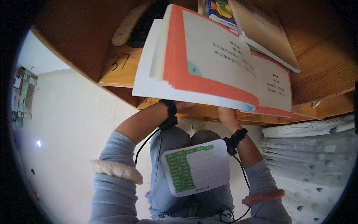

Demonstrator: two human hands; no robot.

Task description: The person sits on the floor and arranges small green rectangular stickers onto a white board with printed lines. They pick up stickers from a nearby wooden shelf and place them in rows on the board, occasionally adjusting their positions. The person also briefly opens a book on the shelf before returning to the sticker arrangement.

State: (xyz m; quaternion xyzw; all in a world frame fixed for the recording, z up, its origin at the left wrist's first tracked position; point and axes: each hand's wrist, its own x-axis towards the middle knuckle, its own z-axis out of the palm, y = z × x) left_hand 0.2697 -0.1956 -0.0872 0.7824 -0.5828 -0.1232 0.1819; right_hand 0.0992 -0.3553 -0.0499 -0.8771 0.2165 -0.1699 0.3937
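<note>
An open book with red-bordered pages and printed text stands tilted on the wooden desk in front of me, its left pages lifted. My left hand reaches behind and below the book's lower left edge; its fingers are hidden. My right hand also goes under the lower edge of the book, near its spine, with the fingers out of sight. Whether either hand grips anything cannot be seen. On my lap lies a white card with ruled lines and green word labels.
Another book with a brown cover lies behind at the right, by a colourful book. A dark object and a pale rounded one are at the back left. A patterned curtain hangs at right.
</note>
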